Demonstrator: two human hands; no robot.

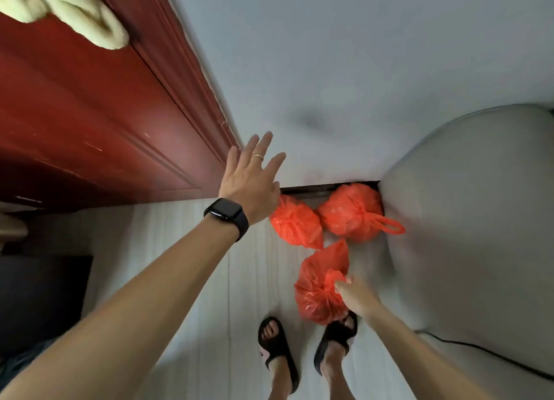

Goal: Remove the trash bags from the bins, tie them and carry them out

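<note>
Three tied orange trash bags are in view. Two lie on the floor against the wall: one bag [295, 222] on the left and a rounder bag [350, 213] with a loop handle on the right. My right hand [355, 294] grips the knotted top of the third orange bag [317, 285], which is just above my feet. My left hand [250, 177], with a ring and a black watch on the wrist, is stretched out with fingers spread near the edge of the red door [90, 123], holding nothing.
The red door fills the left side; a pale fluffy towel [69, 6] hangs over its top. A large grey rounded piece of furniture [479, 219] stands at the right. A white wall [329, 69] is ahead. My feet wear black slippers [278, 348] on the light floor.
</note>
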